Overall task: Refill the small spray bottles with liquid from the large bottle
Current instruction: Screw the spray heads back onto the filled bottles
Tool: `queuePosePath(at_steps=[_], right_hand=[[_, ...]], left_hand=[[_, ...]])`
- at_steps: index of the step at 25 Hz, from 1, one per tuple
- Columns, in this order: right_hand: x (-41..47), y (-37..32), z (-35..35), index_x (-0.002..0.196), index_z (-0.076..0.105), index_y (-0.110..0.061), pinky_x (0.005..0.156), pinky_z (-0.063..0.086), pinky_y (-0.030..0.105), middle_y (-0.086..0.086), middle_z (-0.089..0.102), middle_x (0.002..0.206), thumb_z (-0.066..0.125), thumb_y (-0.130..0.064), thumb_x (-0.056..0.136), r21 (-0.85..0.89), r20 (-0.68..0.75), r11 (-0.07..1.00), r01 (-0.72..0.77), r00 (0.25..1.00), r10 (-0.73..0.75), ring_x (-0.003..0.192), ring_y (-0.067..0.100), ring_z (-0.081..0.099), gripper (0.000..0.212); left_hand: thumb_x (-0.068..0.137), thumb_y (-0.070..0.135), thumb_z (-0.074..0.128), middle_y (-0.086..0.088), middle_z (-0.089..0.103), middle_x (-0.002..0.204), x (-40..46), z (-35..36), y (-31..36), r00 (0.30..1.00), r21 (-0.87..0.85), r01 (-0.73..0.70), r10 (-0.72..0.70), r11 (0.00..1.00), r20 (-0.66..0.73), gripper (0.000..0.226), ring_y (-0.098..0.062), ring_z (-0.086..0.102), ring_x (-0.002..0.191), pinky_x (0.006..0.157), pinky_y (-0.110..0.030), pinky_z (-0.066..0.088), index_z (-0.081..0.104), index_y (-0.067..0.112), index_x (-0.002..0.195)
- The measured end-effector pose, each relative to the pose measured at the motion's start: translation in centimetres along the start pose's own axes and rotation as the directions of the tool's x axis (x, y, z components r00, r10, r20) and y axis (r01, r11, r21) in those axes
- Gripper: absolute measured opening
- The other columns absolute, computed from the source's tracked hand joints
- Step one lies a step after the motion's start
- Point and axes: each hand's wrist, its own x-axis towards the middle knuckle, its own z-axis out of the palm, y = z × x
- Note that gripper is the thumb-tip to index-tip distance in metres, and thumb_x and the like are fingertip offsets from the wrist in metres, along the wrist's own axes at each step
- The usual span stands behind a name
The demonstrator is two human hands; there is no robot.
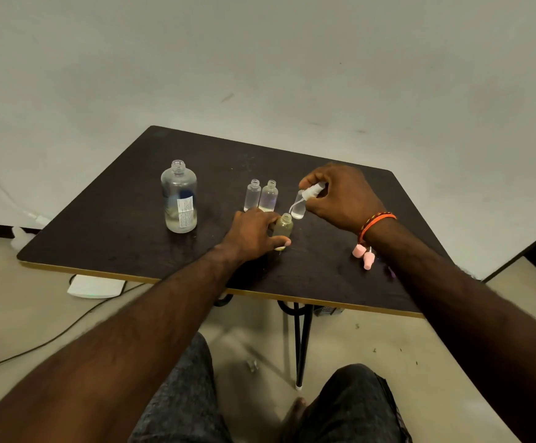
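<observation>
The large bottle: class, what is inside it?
The large bottle, uncapped, holds clear liquid filling its lower part. Its label covers part of the contents.

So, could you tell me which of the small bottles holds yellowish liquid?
The small bottle gripped by the left hand, nearest the person; the other three small bottles look clear.

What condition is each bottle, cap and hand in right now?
large bottle: upright, uncapped, partly filled.
two small clear bottles: upright, uncapped.
yellowish small bottle: upright, uncapped, held by left hand.
white spray cap: lifted, pinched by right hand.
pink spray caps: lying on table.
</observation>
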Motion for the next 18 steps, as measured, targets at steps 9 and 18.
queuePosePath(at_steps=[9, 18], right_hand=[[1.5, -0.4, 2.6, 0.107, 0.077, -0.017, 0.078, 0.048, 0.026, 0.0, 0.073, 0.106, 0.072, -0.014, 0.084, -0.123, 0.268, 0.992, 0.001, 0.963, 0.032, 0.089, 0.013, 0.063, 0.023], [1.7, 0.3, 5.4, 0.104, 0.072, -0.017, 0.083, 0.053, 0.032, 0.001, 0.07, 0.103, 0.071, -0.012, 0.084, -0.063, 0.235, 0.996, -0.063, 0.969, 0.076, 0.093, 0.019, 0.064, 0.021]], left_hand=[[0.079, 0.058, 0.079, 0.013, 0.067, 0.082, 0.1, 0.0, -0.2, 1.0, -0.004, -0.027, 0.027, 1.0, -0.008, 0.033, -0.009, 0.062, 0.083, 0.095, -0.049, 0.048, 0.069, 0.029, 0.091], [0.08, 0.059, 0.079, 0.011, 0.071, 0.094, 0.2, 0.9, -0.8, 1.0, -0.046, 0.012, -0.012, 0.999, 0.003, 0.041, -0.01, 0.064, 0.092, 0.1, -0.045, 0.043, 0.071, 0.026, 0.103]])
